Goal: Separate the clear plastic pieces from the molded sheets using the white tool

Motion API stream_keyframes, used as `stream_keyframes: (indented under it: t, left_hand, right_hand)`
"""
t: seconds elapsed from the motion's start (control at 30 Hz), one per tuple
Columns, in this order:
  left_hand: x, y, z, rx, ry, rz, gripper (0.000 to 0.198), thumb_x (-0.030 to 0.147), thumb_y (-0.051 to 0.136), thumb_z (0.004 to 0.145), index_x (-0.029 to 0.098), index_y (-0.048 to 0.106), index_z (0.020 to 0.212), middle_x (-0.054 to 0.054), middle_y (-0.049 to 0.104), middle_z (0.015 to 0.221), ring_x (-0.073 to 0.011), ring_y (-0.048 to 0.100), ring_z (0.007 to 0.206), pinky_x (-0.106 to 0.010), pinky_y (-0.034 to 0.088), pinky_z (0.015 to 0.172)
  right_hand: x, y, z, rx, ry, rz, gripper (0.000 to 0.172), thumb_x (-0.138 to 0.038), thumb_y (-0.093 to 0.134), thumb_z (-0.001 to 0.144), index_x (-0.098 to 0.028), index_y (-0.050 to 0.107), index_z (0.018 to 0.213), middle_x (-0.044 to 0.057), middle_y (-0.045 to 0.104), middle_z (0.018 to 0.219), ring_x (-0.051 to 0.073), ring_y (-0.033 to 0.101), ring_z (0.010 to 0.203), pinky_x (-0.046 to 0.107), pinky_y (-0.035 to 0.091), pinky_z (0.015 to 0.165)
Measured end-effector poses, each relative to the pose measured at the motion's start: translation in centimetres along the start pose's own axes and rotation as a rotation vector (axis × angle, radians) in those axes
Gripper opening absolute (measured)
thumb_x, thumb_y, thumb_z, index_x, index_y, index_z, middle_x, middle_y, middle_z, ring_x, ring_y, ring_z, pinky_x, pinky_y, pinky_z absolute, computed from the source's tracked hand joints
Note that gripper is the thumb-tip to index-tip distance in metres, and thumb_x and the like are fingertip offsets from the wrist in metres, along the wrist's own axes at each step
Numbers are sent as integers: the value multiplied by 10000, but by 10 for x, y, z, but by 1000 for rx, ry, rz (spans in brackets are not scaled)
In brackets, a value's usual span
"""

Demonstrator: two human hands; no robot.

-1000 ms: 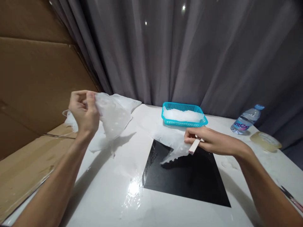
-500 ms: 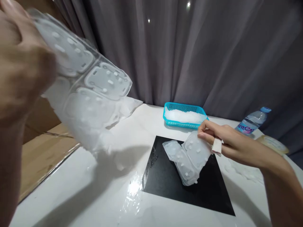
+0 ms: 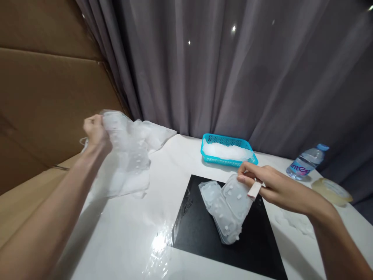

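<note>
Left of the black mat (image 3: 198, 245), swinging the frosted sheet (image 3: 126, 159) down, pinched in left hand (image 3: 97, 132)!
Over it, still pinching a smaller piece (image 3: 225, 212) in right hand (image 3: 266, 182), well apart.

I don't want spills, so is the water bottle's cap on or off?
On: the blue cap sits on top of the bottle.

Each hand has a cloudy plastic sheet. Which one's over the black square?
The cloudy sheet in the right grip. It is over the black square; the other sheet, in the left grip, is off to the left.
</note>
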State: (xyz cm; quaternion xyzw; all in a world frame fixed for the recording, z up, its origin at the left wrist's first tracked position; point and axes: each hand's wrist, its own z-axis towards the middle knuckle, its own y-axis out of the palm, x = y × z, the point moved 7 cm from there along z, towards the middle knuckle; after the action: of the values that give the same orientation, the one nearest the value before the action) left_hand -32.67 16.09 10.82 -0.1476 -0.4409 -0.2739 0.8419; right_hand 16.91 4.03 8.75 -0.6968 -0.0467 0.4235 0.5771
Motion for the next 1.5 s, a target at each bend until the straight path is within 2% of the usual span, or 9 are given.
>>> stream_keyframes:
  t: [0.23,0.4,0.5,0.63,0.77,0.87,1.13,1.33,1.5]
  left_hand:
    - [1,-13,16,183,-262,-101,350,-71,152,1031,220,298,903,82,612,782,-61,495,583,-207,417,622]
    - [32,-11,-18,185,-54,-66,342,-23,425,1020,234,284,844,50,479,916,-80,503,923,-244,394,843]
    - [53,29,-71,-114,47,-108,247,51,536,995,217,392,883,35,509,939,-112,508,959,-276,383,952]
    - [80,98,-199,-877,49,-202,376,509,515,1032,191,611,856,-28,681,853,-196,638,880,-355,500,901]
    - [104,104,-307,-1429,-80,-373,588,706,458,983,170,701,979,-76,713,938,-223,662,899,-351,530,856]
    - [109,90,-334,-1566,-362,-493,381,523,767,865,196,703,1049,-48,695,1033,-211,635,947,-311,504,850]
    - [137,69,-333,-1650,-945,-908,602,429,862,725,207,656,1245,-90,747,994,-221,715,795,-266,553,632]
    - [76,99,-320,-1347,-732,-510,424,451,796,846,154,583,1063,-115,746,1015,-215,745,848,-286,585,736]
    - [23,118,-336,-1399,-595,-387,634,586,838,752,223,445,1091,-48,712,948,-229,747,892,-381,574,844]
  right_hand:
    - [-7,5,2,-33,-31,-15,245,-439,411,1090,-267,574,1027,-17,653,833,170,611,764,304,439,706]
    - [-3,10,5,-41,-65,-56,258,-442,410,1086,-280,602,1028,0,684,862,194,630,785,336,463,716]
    - [-4,15,9,-35,-100,-74,266,-448,399,1087,-287,605,1037,11,701,868,206,641,781,347,468,709]
    - [-8,15,11,2,-93,-70,239,-440,402,1088,-283,577,1045,-7,685,799,192,633,719,321,443,666]
    - [-9,1,8,105,-36,-22,242,-448,382,1094,-265,528,1030,-50,582,629,158,554,561,281,379,568]
    - [-11,-14,0,234,-25,-1,240,-473,406,1084,-266,502,1007,-58,540,604,141,498,502,272,339,517]
    - [-26,-32,-26,415,80,351,306,-589,493,1022,-284,510,1002,-74,406,539,115,377,406,250,265,387]
    - [46,6,15,62,283,248,308,-525,456,1038,-225,464,967,-75,528,538,112,458,417,235,358,449]
    - [114,53,39,-86,439,73,174,-319,355,1059,-197,469,1009,5,688,626,144,529,495,254,408,516]
